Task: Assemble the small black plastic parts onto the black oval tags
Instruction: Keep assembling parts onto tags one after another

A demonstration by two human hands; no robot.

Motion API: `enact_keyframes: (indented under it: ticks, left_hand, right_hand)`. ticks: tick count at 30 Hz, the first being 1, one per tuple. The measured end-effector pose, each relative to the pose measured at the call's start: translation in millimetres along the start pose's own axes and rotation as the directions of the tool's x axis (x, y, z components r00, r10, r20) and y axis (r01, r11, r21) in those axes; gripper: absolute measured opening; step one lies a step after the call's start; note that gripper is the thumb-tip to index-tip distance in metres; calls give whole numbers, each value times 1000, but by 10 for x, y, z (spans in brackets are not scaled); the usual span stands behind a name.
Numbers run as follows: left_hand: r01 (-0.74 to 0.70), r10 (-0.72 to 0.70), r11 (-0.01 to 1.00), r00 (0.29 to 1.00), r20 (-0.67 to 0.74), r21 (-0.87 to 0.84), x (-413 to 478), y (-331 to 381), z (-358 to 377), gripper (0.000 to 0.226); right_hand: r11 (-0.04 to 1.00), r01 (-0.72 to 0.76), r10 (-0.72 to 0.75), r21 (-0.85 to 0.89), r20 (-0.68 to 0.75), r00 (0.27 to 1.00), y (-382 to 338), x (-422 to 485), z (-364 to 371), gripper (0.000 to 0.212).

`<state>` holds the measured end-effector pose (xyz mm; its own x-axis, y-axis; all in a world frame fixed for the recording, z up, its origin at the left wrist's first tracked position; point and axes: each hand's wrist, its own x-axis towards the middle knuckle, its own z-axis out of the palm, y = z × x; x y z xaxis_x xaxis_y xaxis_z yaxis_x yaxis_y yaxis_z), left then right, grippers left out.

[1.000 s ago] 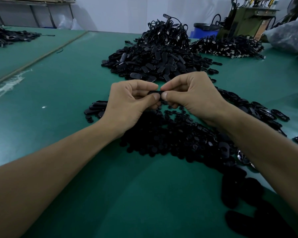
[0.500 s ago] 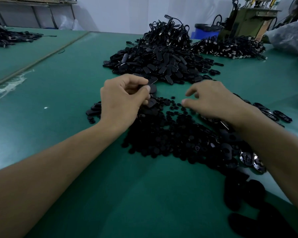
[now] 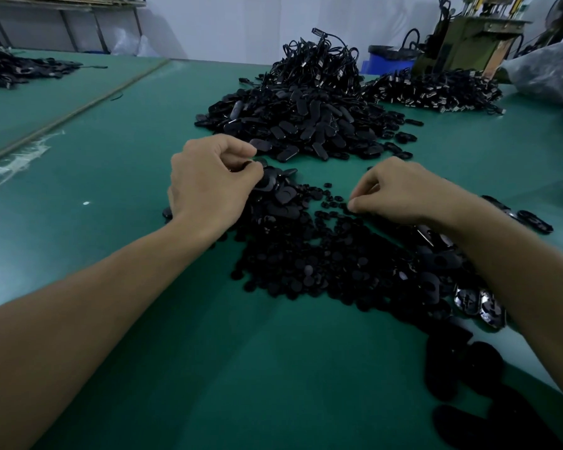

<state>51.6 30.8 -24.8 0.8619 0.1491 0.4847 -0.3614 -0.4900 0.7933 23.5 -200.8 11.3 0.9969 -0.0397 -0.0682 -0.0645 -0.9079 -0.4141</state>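
My left hand (image 3: 208, 183) rests at the left end of a small heap of black oval tags (image 3: 283, 199); its curled fingers and thumb grip one oval tag, mostly hidden in the hand. To the right, my right hand (image 3: 403, 193) is lowered onto scattered small black plastic parts (image 3: 332, 203), and its thumb and forefinger pinch one of them at the table surface. A wide spread of small black parts (image 3: 306, 264) lies between and below both hands on the green table (image 3: 127, 190).
A large mound of oval tags (image 3: 299, 125) sits behind the hands, topped by corded pieces (image 3: 319, 66). Another corded pile (image 3: 436, 92) lies back right. Shiny tags (image 3: 478, 303) sit under my right forearm. A machine (image 3: 468, 37), a blue bin (image 3: 387, 60) and a plastic bag (image 3: 550, 69) stand at the back.
The hands, pinched together over one tag a second ago, have parted. The left hand dropped to the tag heap; the right hand moved right and down onto the loose small parts.
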Motion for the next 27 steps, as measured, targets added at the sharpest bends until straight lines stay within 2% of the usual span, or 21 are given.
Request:
enact_keyframes:
  ticks: [7, 11, 13, 19, 23, 27]
  left_hand:
    - [39, -44, 988, 999, 32, 146, -2, -21, -25, 12]
    - [26, -35, 978, 999, 36, 209, -27, 8, -26, 14]
    - [16, -21, 981, 999, 24, 196, -38, 20, -27, 14]
    - [-48, 44, 982, 999, 28, 182, -54, 32, -14, 14]
    - [-74, 69, 982, 997, 34, 175, -67, 49, -13, 16]
    - [-162, 159, 975, 987, 31, 155, -77, 30, 11, 13]
  right_hand:
    - [968, -144, 139, -205, -39, 990, 6, -33, -38, 32]
    - [953, -130, 138, -274, 8, 990, -85, -92, -50, 37]
    - [957, -113, 127, -268, 35, 991, -110, -102, -75, 36]
    - [966, -72, 108, -248, 132, 985, -138, -174, -172, 15]
    - [973, -90, 112, -213, 93, 989, -114, -161, -162, 22]
    - [984, -97, 107, -146, 67, 992, -95, -118, -149, 28]
